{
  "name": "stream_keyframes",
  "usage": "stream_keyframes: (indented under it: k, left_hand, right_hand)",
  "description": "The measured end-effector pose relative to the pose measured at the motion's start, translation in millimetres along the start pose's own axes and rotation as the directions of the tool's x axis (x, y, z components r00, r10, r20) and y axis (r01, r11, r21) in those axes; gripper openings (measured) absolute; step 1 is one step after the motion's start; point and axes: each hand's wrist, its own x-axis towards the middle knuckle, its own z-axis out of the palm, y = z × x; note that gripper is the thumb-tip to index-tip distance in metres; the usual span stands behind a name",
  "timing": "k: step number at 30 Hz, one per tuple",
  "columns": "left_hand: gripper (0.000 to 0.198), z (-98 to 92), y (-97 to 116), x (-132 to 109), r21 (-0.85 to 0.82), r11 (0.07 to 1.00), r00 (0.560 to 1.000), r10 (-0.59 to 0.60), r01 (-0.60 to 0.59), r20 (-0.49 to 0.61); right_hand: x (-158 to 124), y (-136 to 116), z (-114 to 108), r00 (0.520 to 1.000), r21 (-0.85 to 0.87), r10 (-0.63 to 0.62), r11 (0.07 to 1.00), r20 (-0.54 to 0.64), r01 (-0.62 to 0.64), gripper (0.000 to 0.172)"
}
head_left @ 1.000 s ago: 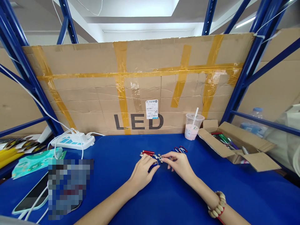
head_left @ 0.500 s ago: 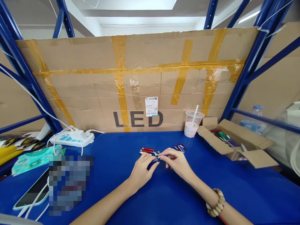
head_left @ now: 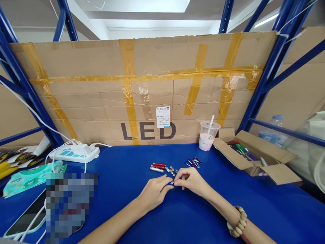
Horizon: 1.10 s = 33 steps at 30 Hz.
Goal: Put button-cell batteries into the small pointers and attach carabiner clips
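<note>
Cylinder (head_left: 170,184), small, slim and glossy blue, sits just above the middle of the lower half of the view, mostly hidden by the left hand (head_left: 153,193), which pinches it between thumb and fingers with its end pointing right. At that end the thumb and forefinger of the right hand (head_left: 191,181) are drawn together (whether they grip the end itself or some tiny piece, I cannot tell). Just beyond the fingertips, small round silver discs (head_left: 170,169) lie loosely scattered, and left of them two shiny red cylinders (head_left: 159,165) lie beside a silver metal cylinder (head_left: 156,169). Beyond the right hand are small looped pieces (head_left: 193,162) in red, blue and silver. A bracelet of pale round beads (head_left: 238,222) circles the right wrist. Farther out on the smooth blue tabletop (head_left: 122,166), a clear plastic cup (head_left: 206,140) of pink drink with a white straw stands near an open brown cardboard box (head_left: 230,154) containing pens. At the left are a white power strip (head_left: 73,155), a teal patterned packet (head_left: 33,178) and a dark-screened phone (head_left: 25,215). Behind everything stands a taped brown cardboard panel (head_left: 101,101) lettered LED.
</note>
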Motion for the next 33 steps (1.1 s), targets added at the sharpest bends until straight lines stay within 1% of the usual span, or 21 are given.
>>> stream_keyframes:
  k: [7,11,16,22,28,33]
  left_hand:
    - [0.029,-0.5,-2,0,0.007,1.0,0.997,-0.011,0.01,0.077]
    - [0.029,0.3,-3,1,0.02,1.0,0.995,-0.007,0.005,0.097]
    - [0.032,-0.5,-1,1,0.024,1.0,0.995,-0.002,0.0,0.097]
    - [0.025,-1.6,0,2,0.003,1.0,0.993,-0.023,0.022,0.113]
    - [0.016,-0.6,1,3,0.039,0.995,0.991,-0.097,0.094,0.092]
    - [0.015,1.6,2,3,0.065,0.986,0.986,-0.155,0.151,0.066]
  right_hand:
    - [-4,1,1,0.999,-0.089,0.041,0.995,0.003,-0.04,0.02]
    - [-5,6,2,0.998,-0.107,0.055,0.993,-0.003,-0.055,0.018]
    - [-4,9,3,0.998,-0.1,0.061,0.993,0.002,-0.06,0.02]
    - [1,9,3,0.998,-0.053,0.05,0.997,0.035,-0.048,0.023]
    - [2,2,-2,0.999,-0.042,0.027,0.999,0.032,-0.026,0.024]
    - [1,-4,-4,0.999,-0.048,0.021,0.999,0.039,-0.019,0.031]
